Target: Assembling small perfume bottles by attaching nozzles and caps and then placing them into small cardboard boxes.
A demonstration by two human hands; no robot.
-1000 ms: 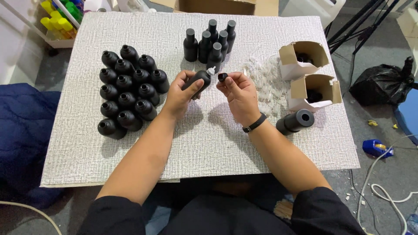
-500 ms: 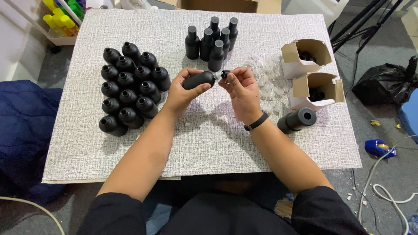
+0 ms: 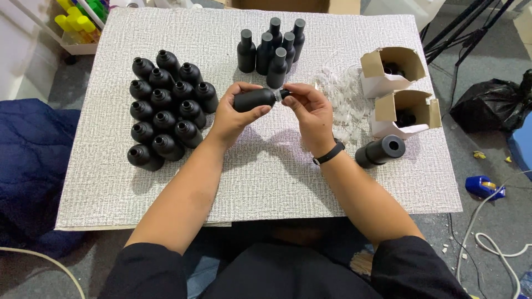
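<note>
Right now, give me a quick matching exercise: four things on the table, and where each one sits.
Things:
1. held bottle
2. uncapped bottles
3. capped bottles
4. black tube

Places:
A. standing at the table's far edge
B. lying on its side, right of the person's right wrist
C. in the left hand
D. clustered on the table's left side

Pairs: 1-C, 2-D, 3-A, 4-B

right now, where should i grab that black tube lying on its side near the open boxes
Grip the black tube around its middle, from above. It lies on its side on the table mat, round flanks exposed, nothing touching it. Its open end faces the cardboard boxes.
</note>
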